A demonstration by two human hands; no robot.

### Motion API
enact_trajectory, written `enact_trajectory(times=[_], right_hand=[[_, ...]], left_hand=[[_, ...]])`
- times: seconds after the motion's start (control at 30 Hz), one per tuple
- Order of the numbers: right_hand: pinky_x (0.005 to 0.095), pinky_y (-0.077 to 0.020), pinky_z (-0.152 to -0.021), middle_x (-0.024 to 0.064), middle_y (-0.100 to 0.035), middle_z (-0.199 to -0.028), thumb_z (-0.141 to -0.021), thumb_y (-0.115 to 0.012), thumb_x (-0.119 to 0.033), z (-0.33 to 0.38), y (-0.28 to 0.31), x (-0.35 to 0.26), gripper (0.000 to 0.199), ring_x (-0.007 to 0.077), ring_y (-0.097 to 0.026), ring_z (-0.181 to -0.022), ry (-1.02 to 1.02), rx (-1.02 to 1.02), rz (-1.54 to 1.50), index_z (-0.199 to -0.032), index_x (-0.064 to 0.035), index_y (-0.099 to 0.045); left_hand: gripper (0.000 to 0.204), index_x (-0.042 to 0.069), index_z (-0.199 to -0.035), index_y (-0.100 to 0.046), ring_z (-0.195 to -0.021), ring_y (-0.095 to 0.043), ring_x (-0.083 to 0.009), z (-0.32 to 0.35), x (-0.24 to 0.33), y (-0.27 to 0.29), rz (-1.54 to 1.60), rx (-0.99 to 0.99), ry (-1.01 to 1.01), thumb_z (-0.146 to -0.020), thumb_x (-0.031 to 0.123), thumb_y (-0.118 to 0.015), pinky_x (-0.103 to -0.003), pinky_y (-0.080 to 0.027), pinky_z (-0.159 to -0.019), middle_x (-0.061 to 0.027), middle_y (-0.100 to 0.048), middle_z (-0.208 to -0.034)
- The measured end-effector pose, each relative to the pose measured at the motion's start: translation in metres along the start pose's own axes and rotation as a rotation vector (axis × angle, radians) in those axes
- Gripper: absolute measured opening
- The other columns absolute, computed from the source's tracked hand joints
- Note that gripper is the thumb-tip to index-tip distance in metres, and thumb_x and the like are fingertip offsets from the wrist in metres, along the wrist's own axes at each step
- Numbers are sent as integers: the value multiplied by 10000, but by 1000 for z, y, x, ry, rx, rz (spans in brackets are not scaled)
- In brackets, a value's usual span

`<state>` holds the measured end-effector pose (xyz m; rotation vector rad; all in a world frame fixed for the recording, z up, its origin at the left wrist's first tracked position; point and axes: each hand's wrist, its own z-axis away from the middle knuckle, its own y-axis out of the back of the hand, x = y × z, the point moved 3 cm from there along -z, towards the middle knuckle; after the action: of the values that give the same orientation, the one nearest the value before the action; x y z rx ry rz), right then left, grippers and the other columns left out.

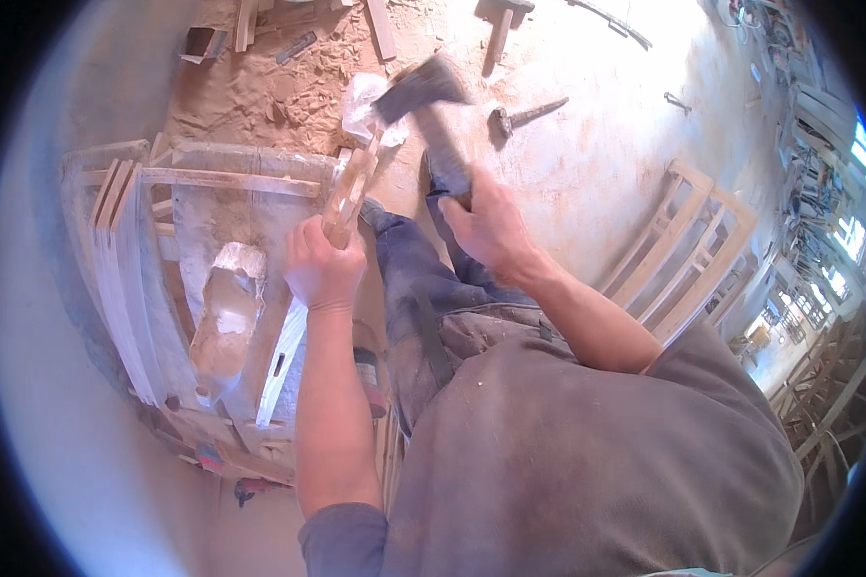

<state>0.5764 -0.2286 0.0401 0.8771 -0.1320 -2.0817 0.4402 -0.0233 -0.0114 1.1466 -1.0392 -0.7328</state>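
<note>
Near the far right corner of the desk (202, 213), the left grip (325, 267) clasped a probably stiff, light wooden piece (349, 192) by its near end, and the right grip (491, 221) held a seemingly head-heavy hammer (441, 130) by its handle.

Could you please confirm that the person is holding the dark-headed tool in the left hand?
Not quite: the head view shows the dark-headed tool in the right hand; the left hand grips a wooden piece.
</note>
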Motion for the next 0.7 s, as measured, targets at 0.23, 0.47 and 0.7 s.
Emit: enact_trajectory(times=[0.23, 0.47, 0.7], right_hand=[[602, -530, -767, 321, -677, -807, -954, -613, -146, -6, -15, 22, 269, 529, -676, -811, 110, -135, 257, -1096, 29, -468], [597, -528, -726, 329, -677, -825, -950, -628, -148, -7, -22, 22, 283, 533, -667, -811, 176, -140, 278, -1079, 35, -454], [597, -525, -801, 337, -685, -879, -954, -636, -157, -3, -20, 11, 282, 533, -673, -880, 101, -176, 296, -1070, 31, -461]], left_hand=[[373, 62, -987, -629, -894, -668, -339, -5, -1, -1, -21, 2, 30, -701, 179, -839, -453, -582, -737, -102, -682, -942], [346, 62, -1000, -643, -880, -661, -354, -5, -4, -3, 0, 32, -33, -719, 158, -820, -475, -574, -749, -115, -690, -947], [339, 63, -988, -643, -871, -660, -352, -6, -3, 0, 22, 17, 10, -712, 155, -818, -465, -567, -760, -116, -687, -939]])
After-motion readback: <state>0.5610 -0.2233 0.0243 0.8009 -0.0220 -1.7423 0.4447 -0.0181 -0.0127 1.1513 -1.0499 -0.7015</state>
